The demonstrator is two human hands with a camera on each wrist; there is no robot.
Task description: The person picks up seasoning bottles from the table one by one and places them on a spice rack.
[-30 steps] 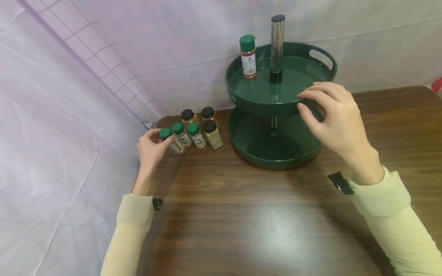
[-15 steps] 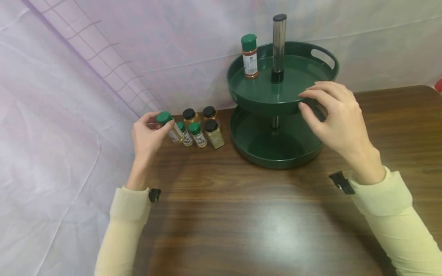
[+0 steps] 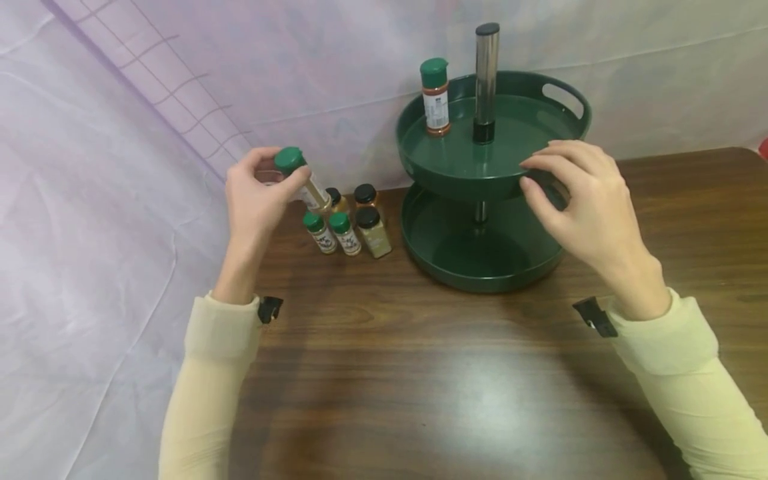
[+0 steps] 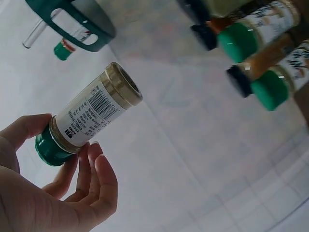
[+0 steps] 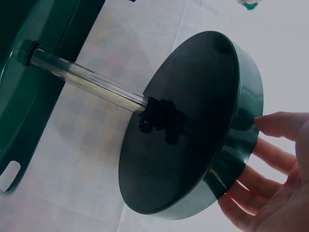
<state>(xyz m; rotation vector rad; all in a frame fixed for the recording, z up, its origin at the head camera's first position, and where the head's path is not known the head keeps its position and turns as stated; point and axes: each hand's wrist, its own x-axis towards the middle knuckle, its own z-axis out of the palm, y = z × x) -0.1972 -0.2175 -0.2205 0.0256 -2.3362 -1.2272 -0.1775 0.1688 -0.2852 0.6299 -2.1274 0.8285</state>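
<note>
Pale cloth [image 3: 336, 80] hangs beyond both hands and along the outer side of the left. The wooden table [image 3: 438, 373] extends beneath both hands.

The two-tier green stand [image 3: 462, 188] is on the table between the hands, nearer the right; its metal pole [image 3: 486, 83] rises beyond the right fingertips.

Right hand [image 3: 591, 200]: released, fingers loosely bent, fingertips in contact with the outer wall of the upper tray [image 3: 522, 140].

Left hand [image 3: 258, 193]: grasping; thumb and fingers pinch the held bottle [image 4: 89, 113] by its green cap. This bottle is raised off the table and tilted, base directed downward and toward the right hand's side; a barcode label is visible.

The red-filled bottle [image 3: 435, 100], also green-capped, stands on the upper tray between the hands. Three black-capped bottles [image 3: 373, 233] stand on the table to the right of the left hand, one partly hidden by the held bottle. Two small green-capped bottles [image 3: 346, 235] stand beside them, nearer the left wrist.
</note>
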